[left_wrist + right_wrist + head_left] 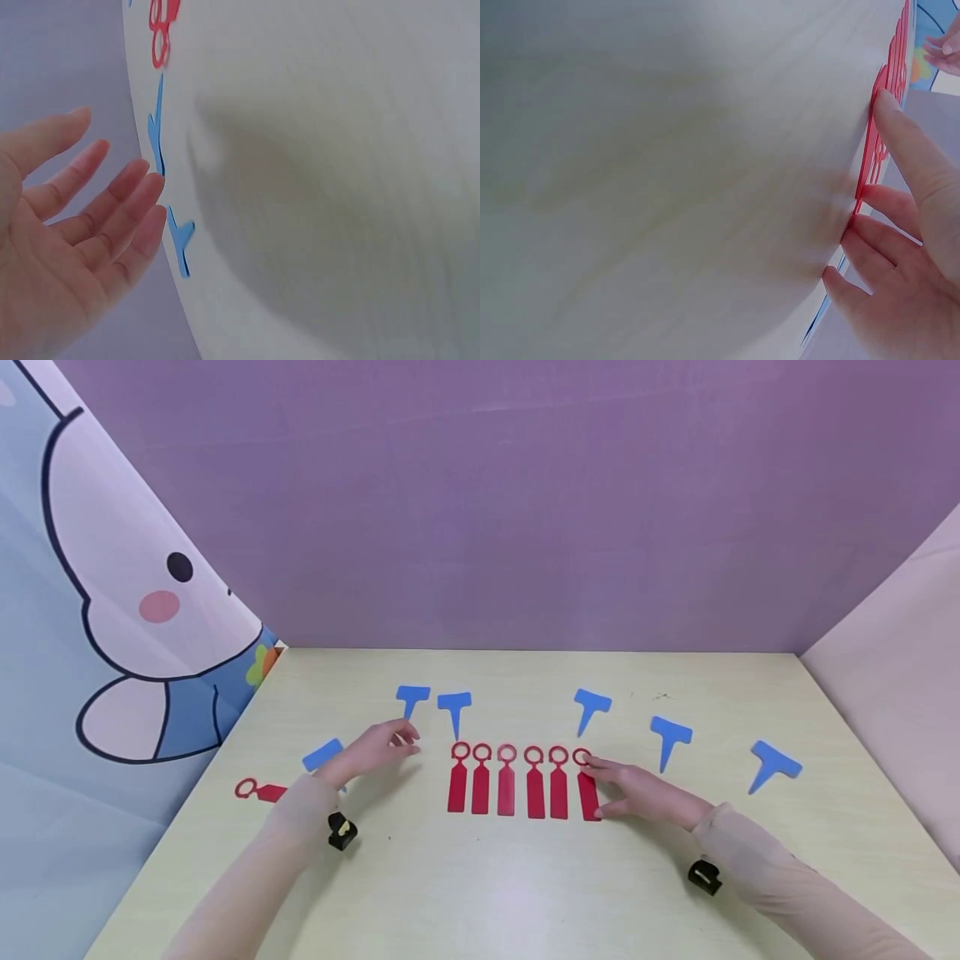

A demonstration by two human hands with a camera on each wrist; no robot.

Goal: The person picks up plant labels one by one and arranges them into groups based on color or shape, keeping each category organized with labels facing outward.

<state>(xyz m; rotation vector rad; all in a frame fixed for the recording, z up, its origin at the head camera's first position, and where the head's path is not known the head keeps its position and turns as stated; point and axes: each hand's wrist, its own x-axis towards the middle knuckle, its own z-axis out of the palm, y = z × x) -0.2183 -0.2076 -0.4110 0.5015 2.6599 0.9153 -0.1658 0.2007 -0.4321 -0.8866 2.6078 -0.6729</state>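
Observation:
Six red tags with ring ends form a row, rings toward the far side; the middle ones include a red tag (506,789). My right hand (633,789) is at the rightmost red tag (588,795), which tilts slightly against the row. The thumb touches its near end and the fingertips lie by its ring, as the right wrist view also shows. My left hand (378,747) hovers over the table with relaxed, spread fingers and nothing in them. It is nearest a blue T-shaped tag (412,694), with another blue T-shaped tag (454,702) to the right.
Under the left forearm lie a blue piece (322,755) and a single red ring tag (270,792), both partly hidden. More blue T-shaped tags (592,702) are scattered toward the right, one (775,762) near the table's right side. A purple backdrop (525,527) stands behind the table.

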